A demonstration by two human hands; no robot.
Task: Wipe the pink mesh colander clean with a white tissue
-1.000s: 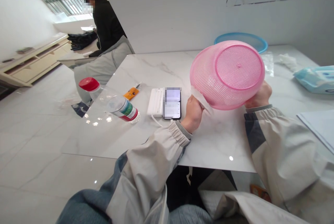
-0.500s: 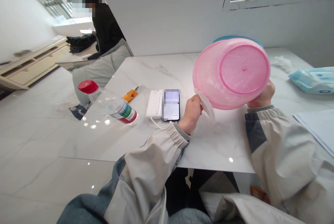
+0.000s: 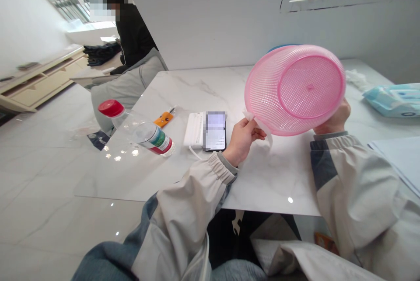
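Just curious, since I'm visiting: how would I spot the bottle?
Find the white marble table, then the black phone on it. Just left, near the edge, a clear plastic bottle lies on its side, the only thing with a red cap and green-and-red label.

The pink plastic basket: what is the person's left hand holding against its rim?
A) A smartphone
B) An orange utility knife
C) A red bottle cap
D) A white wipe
D. The left hand pinches a white wipe against the rim of the pink plastic basket, while the right hand supports the basket's other side.
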